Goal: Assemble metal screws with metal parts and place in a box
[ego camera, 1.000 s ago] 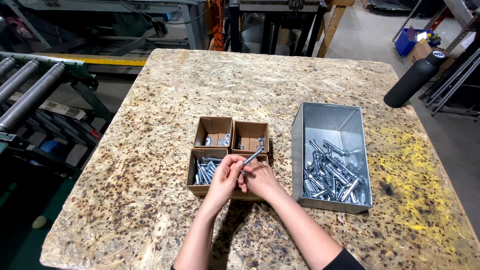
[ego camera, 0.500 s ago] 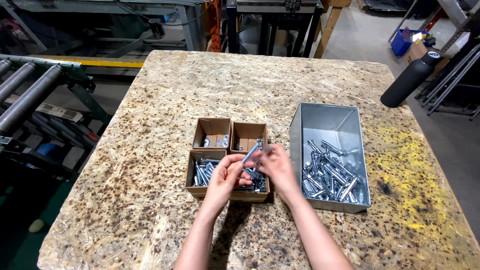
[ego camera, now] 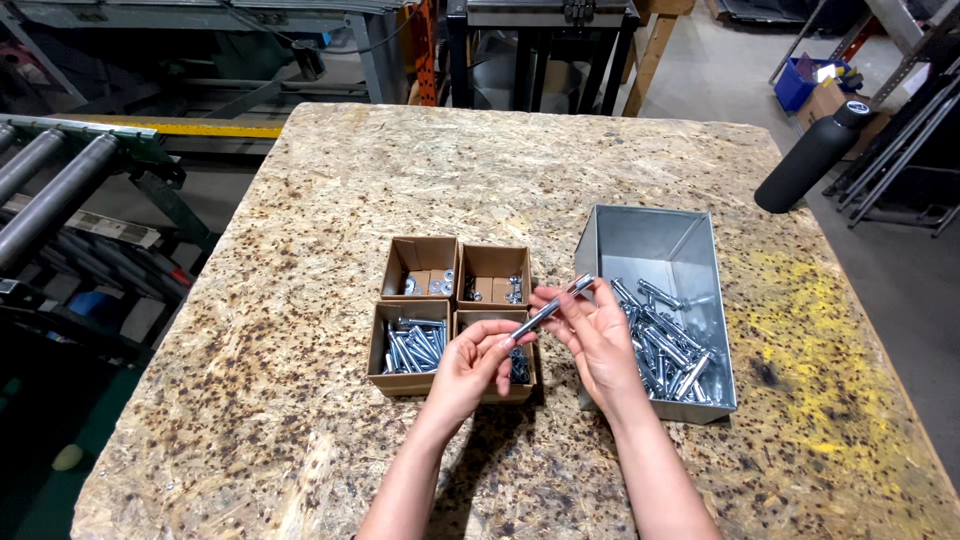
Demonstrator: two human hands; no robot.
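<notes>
Holding: we pinch one bolt [ego camera: 552,306] betw. both hands, above the cardboard boxes [ego camera: 455,315].
Axis: long, slanting up-right; left hand [ego camera: 478,362] pinches lower end, right hand [ego camera: 598,335] upper end w. fingertips.
Look: shiny silver, slim.
Near: metal bin [ego camera: 655,240] just right, approx. full of bolts.

One head view only: your camera looks steeply down and forward from above the table [ego camera: 300,420], fairly near, your forearms entering at the bottom edge, shop floor beyond the top.
</notes>
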